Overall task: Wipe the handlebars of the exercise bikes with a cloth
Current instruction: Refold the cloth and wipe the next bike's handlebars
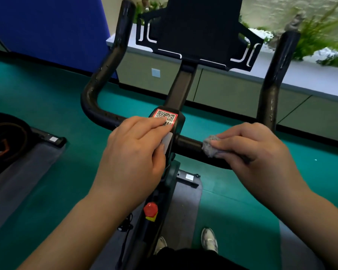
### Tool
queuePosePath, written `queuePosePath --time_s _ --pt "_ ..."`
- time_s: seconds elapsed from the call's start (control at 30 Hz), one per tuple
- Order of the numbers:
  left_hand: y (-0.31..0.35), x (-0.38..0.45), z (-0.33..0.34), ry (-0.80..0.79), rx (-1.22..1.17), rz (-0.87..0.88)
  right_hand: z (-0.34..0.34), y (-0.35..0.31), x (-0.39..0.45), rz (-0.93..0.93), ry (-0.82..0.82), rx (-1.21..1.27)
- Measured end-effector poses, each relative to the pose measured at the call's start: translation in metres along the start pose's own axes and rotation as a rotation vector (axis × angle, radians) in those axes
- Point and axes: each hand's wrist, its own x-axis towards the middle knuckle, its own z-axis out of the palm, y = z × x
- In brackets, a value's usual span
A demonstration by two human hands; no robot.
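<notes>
While the right hand (256,151) grips a small grey cloth (210,148) against the black handlebar (187,144) at the right of centre in the frame, its fingers (225,143) curl round the wad and press it onto the crossbar. The left hand (133,154) lies at the centre of the frame on the handlebar's middle clamp, fingers nearly straight, with the fingertips resting on a red-bordered QR sticker (166,116) and the thumb lying along a white label (167,142) on the side of the clamp. From the crossbar the two handlebar horns rise toward the upper left and upper right of the frame. Between them a black tablet holder (199,30) stands on a stem at the top centre. Below the left hand, a red knob (150,210) sits on the bike frame. The floor (47,90) is teal, and a white shoe (210,240) shows at the bottom of the frame. Green plants (318,34) fill the upper right corner.
</notes>
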Motion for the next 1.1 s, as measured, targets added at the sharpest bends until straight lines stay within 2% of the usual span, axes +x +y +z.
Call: queuePosePath --time_s 0.2,0.33,0.5,0.57,0.73,0.93,1.1 --pt "-0.002 0.004 0.004 0.000 0.010 0.032 0.030 -0.026 0.029 -0.028 -0.018 0.071" --pt "-0.001 0.004 0.004 -0.004 0.003 0.040 0.011 -0.012 0.007 -0.062 -0.057 0.042" --pt "-0.003 0.003 0.005 -0.011 -0.002 0.029 0.008 -0.017 0.008 0.017 -0.050 0.040" --pt "-0.003 0.003 0.006 -0.004 -0.001 0.032 0.017 -0.024 0.026 0.096 -0.106 0.057" --pt "-0.001 0.005 0.005 -0.001 0.005 0.042 0.006 -0.021 0.046 0.447 -0.361 0.165" --pt "0.000 0.004 0.006 0.018 -0.010 0.032 0.017 -0.027 0.057 0.487 -0.375 0.060" --pt "0.000 0.004 0.005 0.012 -0.002 0.051 0.022 -0.017 0.081 0.577 -0.644 0.041"
